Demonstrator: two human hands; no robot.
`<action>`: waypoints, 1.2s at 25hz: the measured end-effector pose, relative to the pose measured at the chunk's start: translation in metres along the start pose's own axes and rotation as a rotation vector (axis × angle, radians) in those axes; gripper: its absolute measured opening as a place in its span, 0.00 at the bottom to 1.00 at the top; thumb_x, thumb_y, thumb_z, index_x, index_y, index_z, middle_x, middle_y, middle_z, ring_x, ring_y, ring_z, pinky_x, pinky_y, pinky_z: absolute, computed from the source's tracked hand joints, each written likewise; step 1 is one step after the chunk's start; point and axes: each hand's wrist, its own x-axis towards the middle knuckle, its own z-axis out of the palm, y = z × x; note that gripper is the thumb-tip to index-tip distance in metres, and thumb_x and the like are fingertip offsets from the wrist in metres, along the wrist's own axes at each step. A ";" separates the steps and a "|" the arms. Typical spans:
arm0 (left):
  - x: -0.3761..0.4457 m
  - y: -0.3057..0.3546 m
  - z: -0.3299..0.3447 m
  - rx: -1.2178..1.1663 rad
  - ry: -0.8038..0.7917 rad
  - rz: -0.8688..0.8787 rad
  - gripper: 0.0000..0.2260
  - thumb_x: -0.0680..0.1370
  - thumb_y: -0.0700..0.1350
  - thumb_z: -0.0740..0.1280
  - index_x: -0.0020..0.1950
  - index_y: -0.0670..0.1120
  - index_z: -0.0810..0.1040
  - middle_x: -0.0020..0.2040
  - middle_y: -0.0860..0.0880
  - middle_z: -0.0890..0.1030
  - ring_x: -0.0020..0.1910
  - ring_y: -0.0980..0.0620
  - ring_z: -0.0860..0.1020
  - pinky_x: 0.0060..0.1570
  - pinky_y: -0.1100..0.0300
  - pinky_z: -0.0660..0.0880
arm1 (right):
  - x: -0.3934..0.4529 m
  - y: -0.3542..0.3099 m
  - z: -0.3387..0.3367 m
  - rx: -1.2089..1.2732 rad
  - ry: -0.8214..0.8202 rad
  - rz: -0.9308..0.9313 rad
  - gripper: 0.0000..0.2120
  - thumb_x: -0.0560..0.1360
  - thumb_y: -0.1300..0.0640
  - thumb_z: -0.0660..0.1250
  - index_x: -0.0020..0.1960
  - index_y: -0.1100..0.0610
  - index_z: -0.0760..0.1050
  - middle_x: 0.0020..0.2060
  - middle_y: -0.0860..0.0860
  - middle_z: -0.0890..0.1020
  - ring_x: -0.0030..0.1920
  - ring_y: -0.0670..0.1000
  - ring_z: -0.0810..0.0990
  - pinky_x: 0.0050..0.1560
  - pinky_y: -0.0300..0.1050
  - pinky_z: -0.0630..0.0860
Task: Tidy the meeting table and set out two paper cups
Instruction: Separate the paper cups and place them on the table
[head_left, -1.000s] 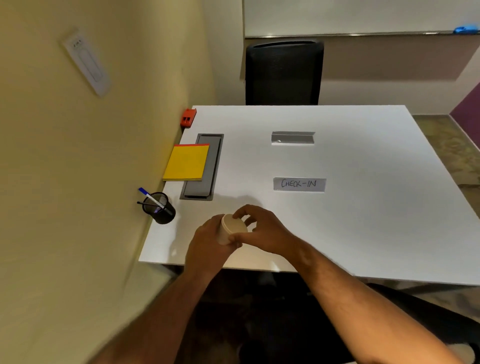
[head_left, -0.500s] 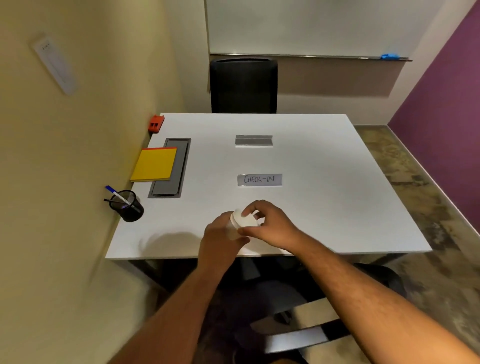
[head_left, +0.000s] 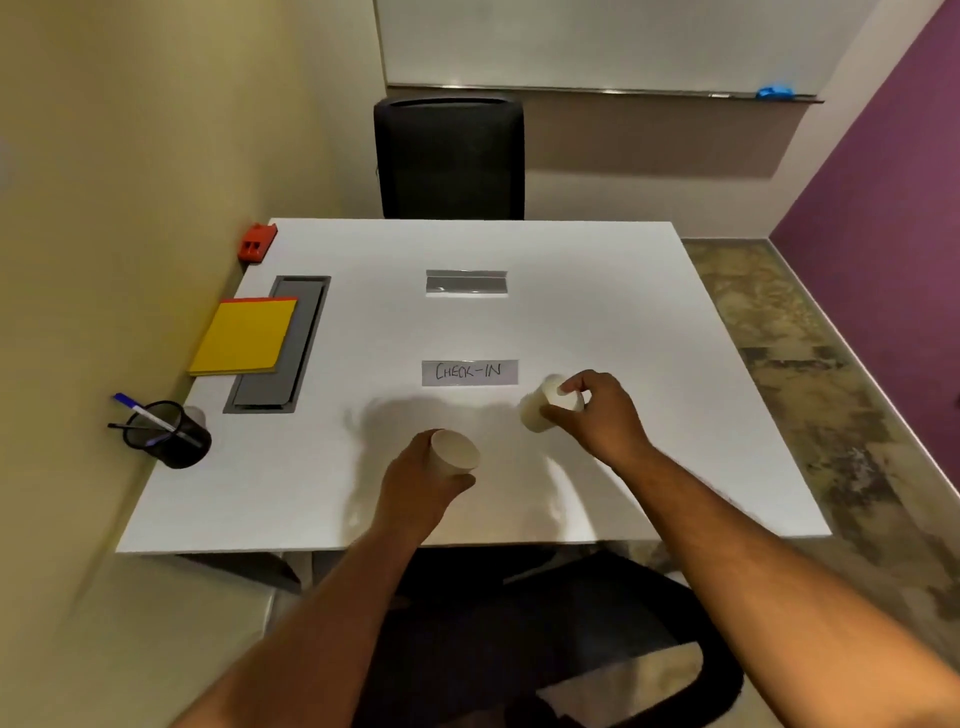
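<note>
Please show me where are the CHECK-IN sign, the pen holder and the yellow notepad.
CHECK-IN sign (head_left: 469, 372): head view, middle of the lettered face.
Pen holder (head_left: 174, 439): head view, black mesh wall.
Yellow notepad (head_left: 244, 336): head view, centre of top sheet.

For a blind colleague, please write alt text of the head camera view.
Each hand holds one paper cup over a white table: left hand, right hand. Behind them lies a "CHECK-IN" sign; a yellow notepad and pen holder sit left.
</note>
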 end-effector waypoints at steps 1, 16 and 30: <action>0.007 0.002 0.011 -0.008 0.011 -0.016 0.30 0.65 0.51 0.83 0.64 0.56 0.78 0.58 0.56 0.82 0.58 0.49 0.80 0.59 0.49 0.78 | 0.021 0.015 -0.003 -0.070 -0.006 0.005 0.22 0.69 0.47 0.82 0.58 0.52 0.79 0.60 0.51 0.78 0.54 0.53 0.80 0.51 0.45 0.73; 0.051 0.014 0.087 -0.051 0.190 -0.211 0.29 0.67 0.49 0.83 0.64 0.58 0.76 0.59 0.57 0.80 0.54 0.61 0.79 0.47 0.65 0.71 | 0.174 0.087 0.045 -0.397 -0.185 -0.031 0.31 0.74 0.49 0.77 0.72 0.52 0.70 0.66 0.53 0.76 0.63 0.59 0.80 0.59 0.57 0.82; 0.042 0.042 0.103 -0.040 0.204 -0.192 0.29 0.68 0.49 0.83 0.64 0.59 0.74 0.59 0.58 0.78 0.55 0.55 0.78 0.47 0.68 0.70 | 0.135 0.095 0.019 -0.260 -0.155 -0.047 0.46 0.69 0.44 0.80 0.81 0.49 0.60 0.75 0.50 0.68 0.73 0.58 0.72 0.65 0.58 0.78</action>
